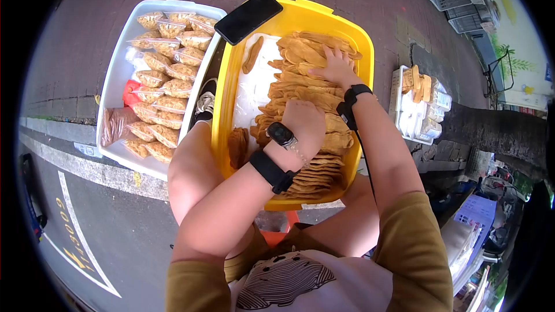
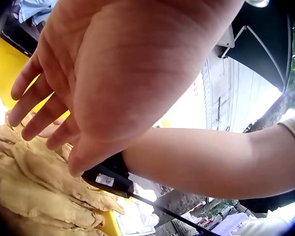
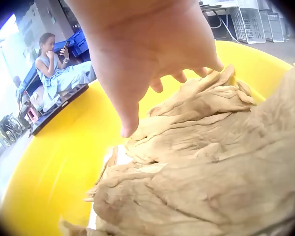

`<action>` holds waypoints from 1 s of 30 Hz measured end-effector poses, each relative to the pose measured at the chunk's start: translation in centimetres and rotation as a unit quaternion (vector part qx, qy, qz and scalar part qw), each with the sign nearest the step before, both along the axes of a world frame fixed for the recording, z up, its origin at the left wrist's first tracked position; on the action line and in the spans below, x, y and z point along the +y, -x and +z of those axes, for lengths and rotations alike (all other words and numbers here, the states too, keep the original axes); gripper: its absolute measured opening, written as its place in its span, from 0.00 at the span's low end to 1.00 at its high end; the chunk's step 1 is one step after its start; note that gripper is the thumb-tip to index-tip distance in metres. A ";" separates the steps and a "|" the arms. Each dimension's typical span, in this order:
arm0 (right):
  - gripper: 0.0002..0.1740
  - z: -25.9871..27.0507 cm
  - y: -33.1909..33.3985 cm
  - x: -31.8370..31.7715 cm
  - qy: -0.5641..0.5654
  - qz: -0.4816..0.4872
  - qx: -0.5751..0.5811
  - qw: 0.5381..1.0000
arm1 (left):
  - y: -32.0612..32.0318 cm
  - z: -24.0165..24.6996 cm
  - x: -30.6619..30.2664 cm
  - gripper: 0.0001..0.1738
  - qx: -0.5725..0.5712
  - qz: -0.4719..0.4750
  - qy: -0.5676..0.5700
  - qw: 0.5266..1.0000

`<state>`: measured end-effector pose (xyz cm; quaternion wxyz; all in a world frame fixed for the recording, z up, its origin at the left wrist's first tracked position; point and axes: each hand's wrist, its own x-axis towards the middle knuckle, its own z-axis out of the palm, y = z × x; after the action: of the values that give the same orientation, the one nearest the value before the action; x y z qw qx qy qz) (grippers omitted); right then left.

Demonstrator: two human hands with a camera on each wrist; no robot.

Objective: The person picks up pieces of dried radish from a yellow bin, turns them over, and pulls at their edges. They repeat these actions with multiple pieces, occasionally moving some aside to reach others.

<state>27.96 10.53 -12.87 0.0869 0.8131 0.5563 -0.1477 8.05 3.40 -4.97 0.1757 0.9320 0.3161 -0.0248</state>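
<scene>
A yellow plastic tub [image 1: 222, 121] lined with white holds rows of flat, wrinkled tan strips [image 1: 315, 176] that look like dried food. My right hand [image 1: 336, 70] lies spread over the strips at the far end, its fingertips touching them. Nearer to me, my left hand [image 1: 304, 120] is over the middle rows, a watch on its wrist. In the left wrist view its fingers [image 2: 42, 105] extend loosely and grip nothing. A single strip [image 1: 252, 55] lies apart on the white liner, and a small bundle of strips [image 1: 238, 147] leans by the near left wall.
A black phone [image 1: 248, 18] rests across the tub's far left corner. To the left, a white bin [image 1: 110, 98] contains many bagged yellowish pieces and a red bag [image 1: 132, 92]. A white crate [image 1: 399, 95] with more goods stands right. A seated person [image 3: 54, 69] shows beyond the tub.
</scene>
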 end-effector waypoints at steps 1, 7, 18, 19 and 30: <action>0.58 0.0 0.3 0.7 0.046 0.001 0.003 0.999 | 0.2 -0.1 0.1 0.16 -0.022 -0.014 -0.008 1.000; 0.65 -1.6 -0.6 3.4 0.108 0.030 -0.036 0.993 | 1.0 0.3 1.0 0.15 -0.012 0.025 0.002 1.000; 0.44 -2.0 -0.2 2.8 0.059 0.060 0.018 0.996 | 0.8 2.0 1.6 0.13 -0.051 0.038 0.001 0.998; 0.42 -1.8 -0.2 2.5 0.030 0.061 0.013 0.998 | 0.8 2.0 1.6 0.12 -0.053 0.045 -0.006 0.998; 0.28 6.7 -2.4 -1.2 -0.268 -0.041 0.404 0.874 | 1.9 5.9 4.6 0.18 -0.165 0.120 -0.024 0.979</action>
<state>30.41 9.32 -6.17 -0.3724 0.6970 0.5275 -0.3118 6.20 7.99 0.94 0.2044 0.8825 0.3931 0.1579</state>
